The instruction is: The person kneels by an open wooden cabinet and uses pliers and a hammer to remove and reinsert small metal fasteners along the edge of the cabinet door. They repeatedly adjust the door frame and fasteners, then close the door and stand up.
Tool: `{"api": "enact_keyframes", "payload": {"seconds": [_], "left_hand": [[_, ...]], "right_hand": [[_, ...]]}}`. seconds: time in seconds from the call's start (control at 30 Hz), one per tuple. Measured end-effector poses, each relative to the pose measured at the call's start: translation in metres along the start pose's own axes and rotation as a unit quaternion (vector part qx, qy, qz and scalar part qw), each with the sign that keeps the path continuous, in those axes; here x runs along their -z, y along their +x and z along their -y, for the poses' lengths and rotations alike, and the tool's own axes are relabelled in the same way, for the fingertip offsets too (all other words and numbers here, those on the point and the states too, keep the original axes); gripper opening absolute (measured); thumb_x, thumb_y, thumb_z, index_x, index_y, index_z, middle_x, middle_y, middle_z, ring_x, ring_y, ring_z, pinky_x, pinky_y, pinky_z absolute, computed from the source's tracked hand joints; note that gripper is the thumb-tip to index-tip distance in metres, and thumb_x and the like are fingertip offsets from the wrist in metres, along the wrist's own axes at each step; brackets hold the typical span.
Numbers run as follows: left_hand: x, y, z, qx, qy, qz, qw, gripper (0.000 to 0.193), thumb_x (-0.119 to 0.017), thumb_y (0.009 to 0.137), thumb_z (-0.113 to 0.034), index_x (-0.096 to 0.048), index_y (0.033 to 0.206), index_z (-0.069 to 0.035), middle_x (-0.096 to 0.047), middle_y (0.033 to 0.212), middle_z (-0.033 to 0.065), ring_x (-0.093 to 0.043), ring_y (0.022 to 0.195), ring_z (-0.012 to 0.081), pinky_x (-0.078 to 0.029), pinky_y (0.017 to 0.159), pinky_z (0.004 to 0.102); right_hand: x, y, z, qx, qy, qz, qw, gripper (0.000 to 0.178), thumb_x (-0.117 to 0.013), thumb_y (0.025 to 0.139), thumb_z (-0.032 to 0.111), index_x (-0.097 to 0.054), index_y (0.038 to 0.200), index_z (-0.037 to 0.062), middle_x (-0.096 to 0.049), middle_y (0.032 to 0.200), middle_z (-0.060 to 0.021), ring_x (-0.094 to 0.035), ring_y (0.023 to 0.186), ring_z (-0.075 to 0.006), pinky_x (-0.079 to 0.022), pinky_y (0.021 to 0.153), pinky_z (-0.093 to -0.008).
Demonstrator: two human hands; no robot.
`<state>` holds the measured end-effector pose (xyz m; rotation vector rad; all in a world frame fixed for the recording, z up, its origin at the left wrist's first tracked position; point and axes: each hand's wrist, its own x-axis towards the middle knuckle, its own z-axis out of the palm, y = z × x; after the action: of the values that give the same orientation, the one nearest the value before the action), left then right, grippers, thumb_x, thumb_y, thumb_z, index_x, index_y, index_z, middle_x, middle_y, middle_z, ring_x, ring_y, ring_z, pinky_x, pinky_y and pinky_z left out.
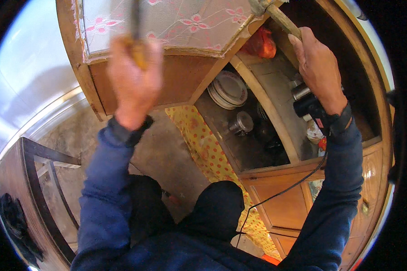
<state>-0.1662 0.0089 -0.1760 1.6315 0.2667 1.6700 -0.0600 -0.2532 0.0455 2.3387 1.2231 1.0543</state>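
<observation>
My left hand (pixel 135 77), blurred by motion, is closed around a yellow-handled tool with a dark shaft (pixel 137 27). The shaft points up past the frame's top edge, so its tip is hidden. Behind it stands a wooden cabinet door (pixel 153 77), swung out, its panel (pixel 194 22) covered with white fabric with pink flowers. In my right hand (pixel 319 67) is a hammer (pixel 282 20), gripped by its wooden handle. The grey head lies near the door's upper right edge; whether it touches the wood I cannot tell.
Inside the open cabinet are stacked plates (pixel 229 89), a metal cup (pixel 242 122) and a red plastic bag (pixel 260 44). A dark cable (pixel 280 192) runs down from my right arm. Yellow dotted cloth (pixel 208 144) lies along the cabinet's base. A dark wooden chair (pixel 27 194) stands left.
</observation>
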Motion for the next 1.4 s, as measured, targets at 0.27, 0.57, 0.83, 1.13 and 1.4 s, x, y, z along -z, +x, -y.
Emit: {"api": "enact_keyframes", "payload": {"seconds": [0.27,0.57,0.83,1.13,1.4], "left_hand": [[0.09,0.05,0.045,0.081,0.125,-0.11,0.983,0.047,-0.067,0.099,-0.034,-0.055,0.126,0.002,-0.07,0.111,0.0131,-0.065,0.096,0.0175,-0.05,0.082,0.0297],[0.097,0.087,0.122,0.266,-0.194,0.068,0.942,0.057,-0.065,0.098,-0.044,-0.05,0.128,0.003,-0.069,0.124,0.0171,-0.069,0.094,0.0136,-0.035,0.046,0.0178],[0.071,0.123,0.186,0.269,-0.056,0.106,0.956,0.066,-0.065,0.093,-0.059,-0.056,0.124,-0.001,-0.063,0.102,0.0047,-0.051,0.057,0.0102,-0.038,0.05,0.0235],[0.085,0.097,0.172,0.263,0.048,0.117,0.956,0.063,-0.074,0.087,-0.058,-0.062,0.11,-0.001,-0.057,0.08,0.0002,-0.051,0.07,0.0086,-0.043,0.062,0.0273],[0.104,0.078,0.148,0.271,-0.004,0.08,0.959,0.048,-0.079,0.087,-0.05,-0.059,0.093,-0.007,-0.052,0.079,-0.0032,-0.045,0.071,0.0063,-0.038,0.062,0.0234]], "right_hand": [[0.005,-0.002,0.015,0.048,-0.049,-0.01,0.998,0.027,-0.054,0.104,0.034,-0.05,0.103,0.0071,-0.067,0.088,-0.0223,-0.066,0.079,-0.0464,-0.052,0.063,-0.0548],[0.02,0.017,0.009,0.088,-0.084,-0.014,0.992,0.023,-0.055,0.104,0.027,-0.047,0.101,0.0059,-0.062,0.086,-0.0241,-0.059,0.081,-0.0477,-0.047,0.065,-0.0531],[0.03,0.012,0.006,0.058,-0.081,0.019,0.995,0.026,-0.053,0.104,0.031,-0.049,0.101,0.0062,-0.065,0.089,-0.0229,-0.063,0.084,-0.047,-0.05,0.067,-0.056],[0.031,0.017,0.011,0.065,-0.078,0.012,0.995,0.027,-0.054,0.104,0.032,-0.049,0.099,0.0059,-0.065,0.086,-0.0222,-0.064,0.082,-0.0463,-0.05,0.066,-0.0545],[0.03,0.018,0.025,0.091,-0.068,0.005,0.994,0.027,-0.053,0.104,0.033,-0.05,0.1,0.0062,-0.066,0.085,-0.0211,-0.065,0.081,-0.0451,-0.051,0.066,-0.0543]]}}
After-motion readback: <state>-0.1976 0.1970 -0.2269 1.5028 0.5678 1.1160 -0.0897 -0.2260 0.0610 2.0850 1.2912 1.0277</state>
